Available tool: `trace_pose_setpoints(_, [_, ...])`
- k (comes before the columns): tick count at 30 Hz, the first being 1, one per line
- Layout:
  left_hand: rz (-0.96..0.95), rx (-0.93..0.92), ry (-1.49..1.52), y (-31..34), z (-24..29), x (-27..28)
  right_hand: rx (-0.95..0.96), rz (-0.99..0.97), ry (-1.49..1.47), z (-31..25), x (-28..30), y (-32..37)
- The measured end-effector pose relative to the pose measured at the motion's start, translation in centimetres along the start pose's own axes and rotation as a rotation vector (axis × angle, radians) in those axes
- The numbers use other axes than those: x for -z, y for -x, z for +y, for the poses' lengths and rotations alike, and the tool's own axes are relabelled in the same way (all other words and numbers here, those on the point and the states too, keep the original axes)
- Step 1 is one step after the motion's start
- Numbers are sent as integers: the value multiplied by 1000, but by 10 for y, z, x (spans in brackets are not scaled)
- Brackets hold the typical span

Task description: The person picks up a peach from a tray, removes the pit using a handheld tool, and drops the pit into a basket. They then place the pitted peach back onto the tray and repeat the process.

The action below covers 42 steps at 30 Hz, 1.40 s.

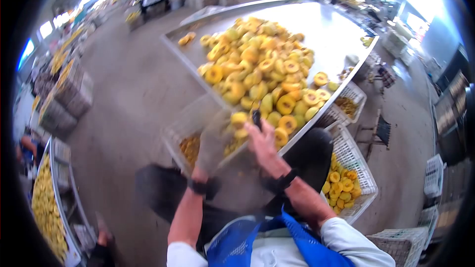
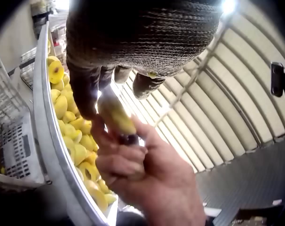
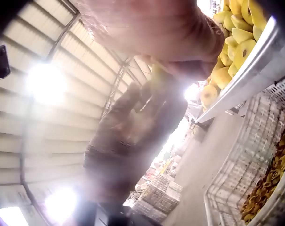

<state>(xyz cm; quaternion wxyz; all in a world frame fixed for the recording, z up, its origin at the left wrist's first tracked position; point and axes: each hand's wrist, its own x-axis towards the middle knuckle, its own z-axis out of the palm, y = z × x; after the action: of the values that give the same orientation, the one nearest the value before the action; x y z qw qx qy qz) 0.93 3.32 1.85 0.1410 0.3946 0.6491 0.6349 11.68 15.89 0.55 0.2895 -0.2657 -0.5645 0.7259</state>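
Note:
The left hand, in a grey knit glove, holds a yellow fruit piece at the near edge of a metal table. In the left wrist view the gloved fingers curl over the fruit. The bare right hand grips a small dark-handled tool right beside that fruit; in the left wrist view the right hand meets the fruit's lower end. Halved yellow fruits lie heaped on the table. The tool's working end is hidden.
Below the hands is a crate with small brown-orange bits. To the right stands a white crate of halved fruit, with a stool beyond it. Stacked crates and another fruit-filled table are at left. People stand in the background.

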Motion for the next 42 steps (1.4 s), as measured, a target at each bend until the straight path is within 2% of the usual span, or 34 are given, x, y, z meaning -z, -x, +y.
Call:
trace_pose_setpoints(2, [-15, 88, 300, -4, 9, 8, -25, -148, -31, -10, 1, 3])
trace_pose_setpoints(3, [8, 117, 299, 0, 9, 13, -6, -224, -49, -17, -1, 4])
trace_pose_setpoints(4, [-72, 211, 329, -2, 11, 18, -41, -263, -58, -21, -4, 4])
trace_pose_setpoints(5, [-160, 301, 360, -4, 13, 21, -47, -271, -54, -17, -6, 2])
trace_pose_setpoints(7, [-151, 323, 402, -4, 14, 20, 67, -286, 111, -10, -6, -1])
trace_pose_setpoints(9, [-139, 354, 389, -2, 7, 21, 74, -277, 199, -7, -6, -7])
trace_pose_setpoints(11, [-59, 351, 373, -2, 0, 19, 456, -139, 494, -2, -10, -13])
trace_pose_setpoints(13, [20, 351, 353, -1, -15, 19, 393, -99, 528, -13, -14, -4])
trace_pose_setpoints(15, [153, 332, 431, -4, -30, 21, 373, -210, 622, -15, -11, -1])
trace_pose_setpoints(16, [201, 351, 427, -5, -32, 20, 448, -226, 690, -17, -14, 4])
trace_pose_setpoints(19, [264, 347, 506, -6, -39, 18, 421, -291, 806, -14, -16, 8])
trace_pose_setpoints(20, [265, 349, 508, -5, -41, 18, 422, -298, 800, -8, -16, 5])
trace_pose_setpoints(22, [273, 262, 330, -5, -42, 18, 449, -288, 851, -5, -19, 4])
trace_pose_setpoints(29, [359, 245, 284, 1, -43, 8, 477, -245, 1118, 5, -26, 6])
trace_pose_setpoints(32, [391, 306, 369, 3, -42, 4, 468, -244, 1171, 10, -27, 6])
trace_pose_setpoints(34, [400, 304, 182, 4, -42, 2, 439, -254, 1183, 12, -30, 8])
trace_pose_setpoints(37, [461, 253, 134, 6, -47, -5, 405, -276, 1181, 22, -27, 10])
trace_pose_setpoints(39, [456, 255, 139, 6, -50, -5, 411, -291, 1169, 24, -25, 7])
trace_pose_setpoints(42, [425, 285, 165, 10, -50, -2, 322, -350, 1090, 24, -23, 8])
